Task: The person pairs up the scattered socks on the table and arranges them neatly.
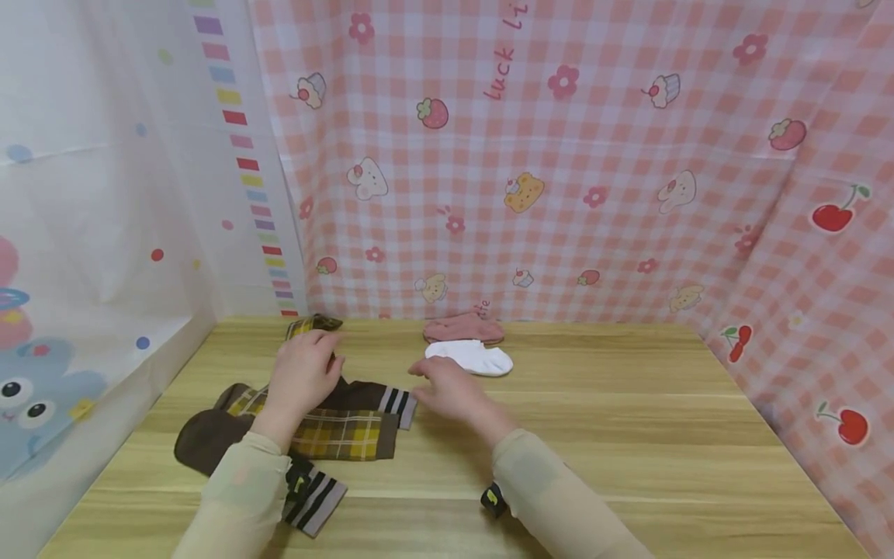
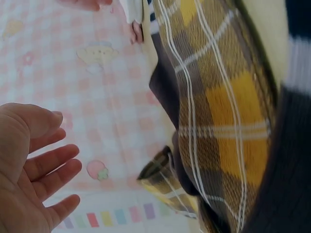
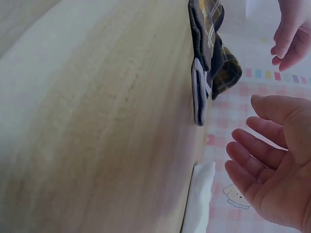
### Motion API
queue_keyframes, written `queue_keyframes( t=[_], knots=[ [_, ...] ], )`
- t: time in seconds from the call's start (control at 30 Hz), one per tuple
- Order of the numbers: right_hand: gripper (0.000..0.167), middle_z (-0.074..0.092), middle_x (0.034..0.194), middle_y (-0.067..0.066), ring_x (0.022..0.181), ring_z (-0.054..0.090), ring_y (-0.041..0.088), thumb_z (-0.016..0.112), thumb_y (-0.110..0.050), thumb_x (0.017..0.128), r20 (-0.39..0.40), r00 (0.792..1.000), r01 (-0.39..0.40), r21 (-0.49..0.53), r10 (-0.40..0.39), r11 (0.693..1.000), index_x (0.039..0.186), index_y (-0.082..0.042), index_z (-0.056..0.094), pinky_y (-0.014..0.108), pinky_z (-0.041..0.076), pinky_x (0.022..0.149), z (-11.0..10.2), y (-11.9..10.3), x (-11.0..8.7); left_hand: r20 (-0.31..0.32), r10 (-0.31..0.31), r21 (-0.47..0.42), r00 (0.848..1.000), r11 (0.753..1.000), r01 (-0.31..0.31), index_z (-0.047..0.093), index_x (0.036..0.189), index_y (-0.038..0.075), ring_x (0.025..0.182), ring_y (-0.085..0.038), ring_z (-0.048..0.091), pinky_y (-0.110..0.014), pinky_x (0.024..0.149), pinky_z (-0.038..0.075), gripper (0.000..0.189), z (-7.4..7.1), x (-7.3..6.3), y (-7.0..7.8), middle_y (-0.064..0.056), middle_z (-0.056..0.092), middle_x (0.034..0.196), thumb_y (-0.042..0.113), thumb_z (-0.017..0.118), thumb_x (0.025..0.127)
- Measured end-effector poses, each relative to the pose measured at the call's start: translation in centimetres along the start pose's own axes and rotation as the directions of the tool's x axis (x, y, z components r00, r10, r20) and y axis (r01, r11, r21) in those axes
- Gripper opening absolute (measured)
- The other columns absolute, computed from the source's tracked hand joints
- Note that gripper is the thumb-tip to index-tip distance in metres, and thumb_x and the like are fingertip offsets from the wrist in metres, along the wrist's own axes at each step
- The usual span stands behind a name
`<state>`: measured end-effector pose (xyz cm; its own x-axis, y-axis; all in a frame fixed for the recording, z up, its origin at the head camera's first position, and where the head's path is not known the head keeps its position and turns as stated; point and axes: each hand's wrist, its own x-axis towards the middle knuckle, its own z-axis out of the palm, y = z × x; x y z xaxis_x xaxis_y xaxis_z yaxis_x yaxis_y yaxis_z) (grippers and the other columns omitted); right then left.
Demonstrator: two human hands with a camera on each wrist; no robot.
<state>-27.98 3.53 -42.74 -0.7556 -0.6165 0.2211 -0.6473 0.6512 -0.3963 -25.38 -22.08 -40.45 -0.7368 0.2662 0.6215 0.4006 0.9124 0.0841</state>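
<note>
Nothing is gripped: left hand [image 1: 300, 374] and right hand [image 1: 450, 390] are loosely spread. Plaid sock [image 1: 342, 435] lies on the table [image 1: 628, 411] between forearms; probably light and soft, it is best pinched at its cuff [image 1: 387, 436].

Across left and centre, pale wood table [image 3: 107, 121]. Along its right border, at top centre, plaid socks [image 3: 208, 34], with a grey-and-black cuff [image 3: 199, 92] just below; at bottom centre, a white sock [image 3: 198, 201]. At lower right, right hand [image 3: 289, 165], fingers loosely bent, before pink-checked curtain [image 3: 233, 114]. Upper right, left hand [image 3: 292, 31], fingers pointing down.
</note>
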Motion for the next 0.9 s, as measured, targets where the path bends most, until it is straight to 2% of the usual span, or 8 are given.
queue_keyframes(
  t=[0.13,0.3,0.43,0.63,0.77,0.9],
  knots=[
    [0.031,0.067,0.116,0.01,0.108,0.061,0.025,0.07,-0.017,0.092,0.017,1.0,-0.016,-0.016,0.016,1.0,0.12,-0.004,0.066,0.037,0.046,0.097,0.1,-0.1,0.2,0.04,-0.041,-0.002,0.998,0.999,0.041,0.07,0.113,-0.002,0.095,-0.043,0.062,-0.06,0.08,0.049,0.03,0.0,0.0,-1.0,-0.022,0.067,0.103,0.007,0.075,0.085],
    [0.031,0.067,0.116,0.009,0.108,0.061,0.025,0.07,-0.017,0.092,0.029,0.999,-0.033,-0.026,0.034,0.999,0.12,-0.005,0.066,0.037,0.047,0.097,0.3,-0.2,0.4,0.111,-0.095,0.026,0.989,0.995,0.093,0.069,0.113,-0.002,0.096,-0.044,0.061,-0.06,0.081,0.048,0.028,0.1,0.1,-2.1,-0.023,0.066,0.105,0.009,0.073,0.087],
    [0.031,0.067,0.117,0.009,0.11,0.061,0.025,0.069,-0.017,0.092,0.043,0.998,-0.049,-0.032,0.05,0.998,0.12,-0.004,0.066,0.037,0.046,0.098,0.6,-0.2,0.5,0.158,-0.115,0.054,0.981,0.993,0.107,0.069,0.114,-0.002,0.097,-0.044,0.061,-0.06,0.081,0.048,0.029,0.3,0.3,-2.7,-0.023,0.066,0.105,0.01,0.072,0.088],
    [0.032,0.067,0.117,0.009,0.11,0.061,0.025,0.071,-0.019,0.092,0.062,0.996,-0.061,-0.072,0.066,0.996,0.121,-0.005,0.066,0.036,0.046,0.098,1.1,-0.4,0.8,0.21,-0.128,0.074,0.969,0.991,0.115,0.068,0.114,-0.001,0.098,-0.043,0.061,-0.059,0.082,0.048,0.028,0.8,0.8,-3.1,-0.022,0.066,0.106,0.011,0.071,0.089],
    [0.034,0.066,0.117,0.007,0.109,0.061,0.024,0.071,-0.021,0.092,0.088,0.99,-0.097,-0.103,0.106,0.99,0.122,-0.007,0.066,0.036,0.047,0.097,1.5,-0.5,1.1,0.232,-0.14,0.075,0.963,0.989,0.126,0.068,0.116,-0.002,0.101,-0.043,0.06,-0.059,0.084,0.048,0.029,1.0,1.2,-2.9,-0.022,0.066,0.108,0.011,0.069,0.09],
    [0.034,0.067,0.112,0.005,0.106,0.061,0.022,0.072,-0.024,0.091,0.125,0.981,-0.13,-0.141,0.148,0.981,0.121,-0.009,0.067,0.035,0.049,0.094,2.2,-0.5,1.4,0.224,-0.137,0.083,0.965,0.989,0.121,0.068,0.116,-0.002,0.101,-0.043,0.06,-0.059,0.083,0.049,0.029,1.2,1.3,-2.7,-0.023,0.065,0.109,0.01,0.068,0.09]
  ],
)
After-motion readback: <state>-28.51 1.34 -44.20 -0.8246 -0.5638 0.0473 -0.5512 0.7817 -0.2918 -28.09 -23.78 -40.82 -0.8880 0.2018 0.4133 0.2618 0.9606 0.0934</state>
